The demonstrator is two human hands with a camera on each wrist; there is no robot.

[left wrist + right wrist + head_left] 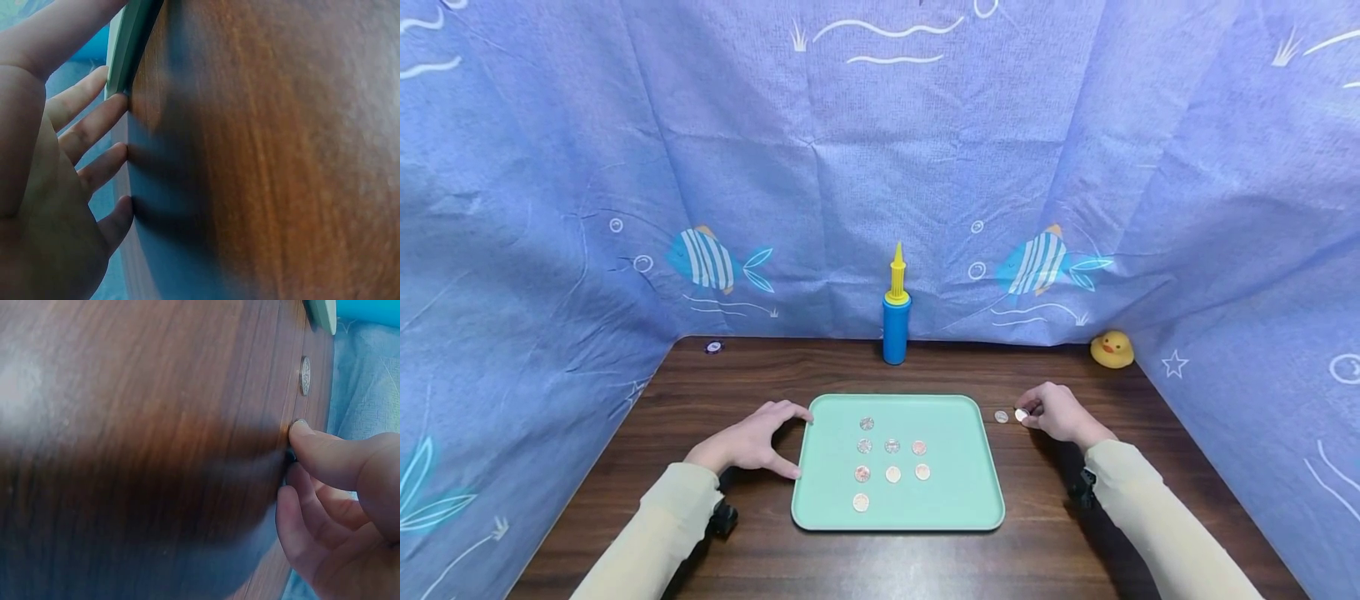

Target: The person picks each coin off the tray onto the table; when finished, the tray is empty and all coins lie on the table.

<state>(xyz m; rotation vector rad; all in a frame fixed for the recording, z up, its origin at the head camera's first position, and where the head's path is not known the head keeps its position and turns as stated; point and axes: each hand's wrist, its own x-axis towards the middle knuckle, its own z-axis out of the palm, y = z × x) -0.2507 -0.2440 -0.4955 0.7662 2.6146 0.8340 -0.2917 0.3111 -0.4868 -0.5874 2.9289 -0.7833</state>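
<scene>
A mint-green tray (940, 500) lies on the table with several coins on it, silver and copper-coloured, spaced apart; one silver coin (892, 447) is near its middle. My left hand (752, 440) spreads thumb and fingers against the tray's left edge, and the left wrist view shows its fingertips (117, 103) at the rim. To the right of the tray, my right hand (1057, 412) pinches a coin (1021, 414) at the table surface between thumb and fingers. The thumb mostly covers that coin in the right wrist view. Another silver coin (305, 376) lies flat between it and the tray.
A blue and yellow hand pump (895, 329) stands upright behind the tray. A yellow rubber duck (1112, 349) sits at the back right corner, and a small round dark token (713, 347) at the back left. Blue fish-patterned cloth (880, 167) hangs around the table.
</scene>
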